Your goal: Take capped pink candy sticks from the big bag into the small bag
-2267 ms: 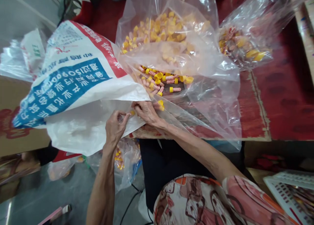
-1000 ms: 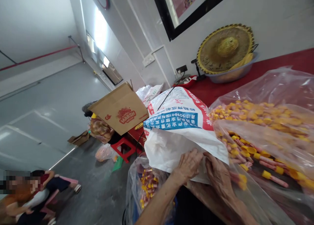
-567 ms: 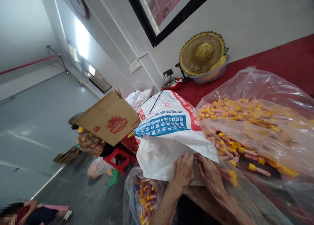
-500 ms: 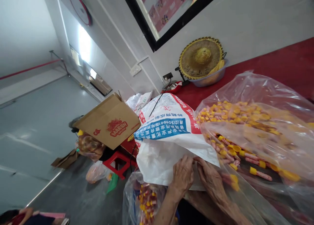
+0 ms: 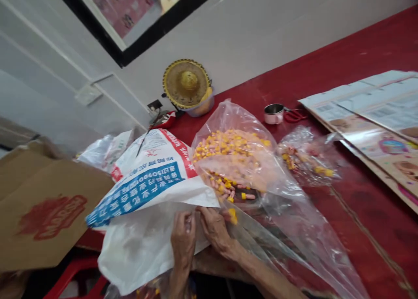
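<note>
My left hand (image 5: 183,240) and my right hand (image 5: 214,228) meet at the table's near edge, fingers curled together over something small that I cannot make out. Both rest against the lower edge of a white woven sack (image 5: 153,190) with blue and red print. Just right of my right hand lie small pink tubes with yellow caps (image 5: 228,190) inside a big clear plastic bag (image 5: 241,159), which holds a heap of them. A couple of yellow caps sit beside my right fingers.
A second clear bag of capped tubes (image 5: 308,162) lies further right on the red table (image 5: 375,212). Printed cardboard sheets (image 5: 379,116) are at far right; a small metal cup (image 5: 273,113), red scissors, a straw hat on a bowl (image 5: 187,85) at the back. A cardboard box (image 5: 42,207) stands left.
The camera has swung right and down, so the room and the person on the floor have left the view. My hands stay together at the sack's edge.
</note>
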### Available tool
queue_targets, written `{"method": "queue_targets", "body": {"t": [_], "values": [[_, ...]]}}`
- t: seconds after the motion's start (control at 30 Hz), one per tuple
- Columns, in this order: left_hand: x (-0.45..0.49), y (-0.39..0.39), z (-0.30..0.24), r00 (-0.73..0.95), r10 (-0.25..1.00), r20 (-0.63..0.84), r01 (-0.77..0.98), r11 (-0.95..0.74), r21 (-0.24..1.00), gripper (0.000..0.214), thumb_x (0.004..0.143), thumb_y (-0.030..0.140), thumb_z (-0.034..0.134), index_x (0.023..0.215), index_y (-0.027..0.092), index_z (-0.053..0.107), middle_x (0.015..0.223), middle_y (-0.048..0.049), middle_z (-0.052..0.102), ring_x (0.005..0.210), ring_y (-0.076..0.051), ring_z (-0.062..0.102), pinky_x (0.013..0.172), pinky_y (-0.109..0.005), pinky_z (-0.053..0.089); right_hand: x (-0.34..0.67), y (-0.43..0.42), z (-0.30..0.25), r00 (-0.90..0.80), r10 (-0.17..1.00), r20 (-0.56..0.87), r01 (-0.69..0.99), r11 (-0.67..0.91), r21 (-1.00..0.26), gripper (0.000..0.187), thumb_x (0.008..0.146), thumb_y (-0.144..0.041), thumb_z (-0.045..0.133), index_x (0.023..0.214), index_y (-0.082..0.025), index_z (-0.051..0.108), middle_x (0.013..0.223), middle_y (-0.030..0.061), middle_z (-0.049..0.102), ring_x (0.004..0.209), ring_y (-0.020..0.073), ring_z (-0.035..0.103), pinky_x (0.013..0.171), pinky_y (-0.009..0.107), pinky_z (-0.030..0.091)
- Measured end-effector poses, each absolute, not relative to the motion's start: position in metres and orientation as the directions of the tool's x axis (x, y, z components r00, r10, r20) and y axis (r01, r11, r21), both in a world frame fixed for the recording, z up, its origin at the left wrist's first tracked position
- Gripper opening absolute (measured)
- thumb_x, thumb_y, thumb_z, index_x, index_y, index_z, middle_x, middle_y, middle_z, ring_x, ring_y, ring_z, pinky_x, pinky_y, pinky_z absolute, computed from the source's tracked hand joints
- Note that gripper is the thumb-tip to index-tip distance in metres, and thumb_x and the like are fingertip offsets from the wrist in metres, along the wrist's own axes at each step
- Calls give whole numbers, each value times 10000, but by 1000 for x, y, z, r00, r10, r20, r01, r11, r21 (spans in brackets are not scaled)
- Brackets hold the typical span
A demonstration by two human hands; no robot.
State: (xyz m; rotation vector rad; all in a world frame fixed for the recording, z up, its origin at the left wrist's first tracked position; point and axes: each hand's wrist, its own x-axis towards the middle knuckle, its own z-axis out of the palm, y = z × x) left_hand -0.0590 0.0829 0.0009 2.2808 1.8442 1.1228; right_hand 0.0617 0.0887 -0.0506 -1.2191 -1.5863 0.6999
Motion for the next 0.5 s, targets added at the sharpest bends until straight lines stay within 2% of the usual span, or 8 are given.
{"method": "queue_targets", "body": {"t": [0.07, 0.17, 0.33, 0.5], "values": [[-62, 85, 0, -17, 832, 554, 851, -280, 445, 186, 1001, 407, 584, 945, 242, 648, 888, -47, 664, 808, -221, 667, 733, -335, 558, 60, 88, -51, 3, 930, 367, 379, 338, -861, 442, 918, 3, 454, 1240, -181, 695, 1053, 105, 738, 966, 271, 732, 821, 330, 592], [-59, 86, -14, -65, 830, 554, 817, -275, 508, 245, 994, 461, 565, 920, 239, 639, 866, -42, 650, 789, -216, 646, 723, -334, 547, 59, 86, -50, 11, 933, 359, 374, 329, -867, 398, 919, 2, 493, 1211, -194, 677, 1012, 74, 721, 917, 247, 718, 775, 304, 573], [-54, 95, -34, -89, 896, 436, 735, -236, 636, 309, 933, 538, 578, 884, 239, 637, 808, -29, 639, 728, -210, 611, 656, -319, 516, 59, 87, -48, 0, 939, 343, 395, 315, -863, 316, 934, -1, 516, 1112, -201, 683, 970, 57, 707, 872, 229, 697, 739, 295, 577], [-55, 96, -31, -266, 836, 480, 682, -189, 706, 391, 900, 617, 647, 925, 227, 657, 887, -43, 657, 818, -212, 634, 727, -319, 531, 59, 88, -46, 47, 927, 371, 428, 317, -846, 449, 940, -19, 510, 1308, -223, 667, 1076, 103, 719, 955, 283, 719, 760, 358, 632]]}}
